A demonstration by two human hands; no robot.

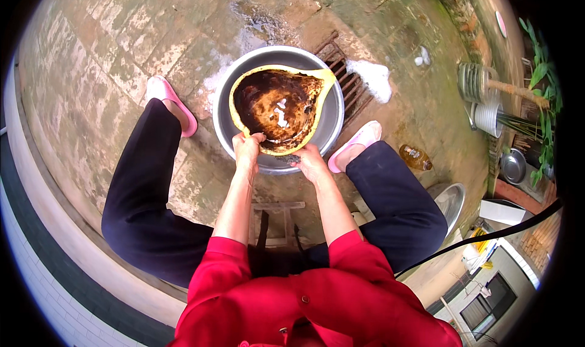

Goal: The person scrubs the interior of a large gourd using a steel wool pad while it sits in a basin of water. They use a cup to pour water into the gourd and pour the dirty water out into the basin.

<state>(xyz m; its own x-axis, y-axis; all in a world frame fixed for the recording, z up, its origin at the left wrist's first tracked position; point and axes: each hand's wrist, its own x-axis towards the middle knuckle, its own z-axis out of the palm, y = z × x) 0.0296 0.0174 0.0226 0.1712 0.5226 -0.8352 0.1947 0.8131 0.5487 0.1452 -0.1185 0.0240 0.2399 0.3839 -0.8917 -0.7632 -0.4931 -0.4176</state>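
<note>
Yellow-rimmed and stained dark brown inside, a gourd-shaped scoop [277, 103] is held over a grey metal basin [220, 118] on paving [152, 36], beside a drain grate [351, 89]. The left hand [247, 150] pinches the scoop's near rim; the right hand [311, 163] grips a dark pad [290, 158] (probably mesh, though partly hidden) just by that rim.

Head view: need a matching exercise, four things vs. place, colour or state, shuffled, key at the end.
Things
1. Left hand
2. Yellow-rimmed scoop
3. Basin
4. Bottle

Descriptions
A. Silver-grey, round, beneath the scoop
B. Amber-brown, lying on the paved ground
C. Gripping the scoop's near-left edge
D. Stained dark brown inside

Pairs: 1-C, 2-D, 3-A, 4-B
</note>
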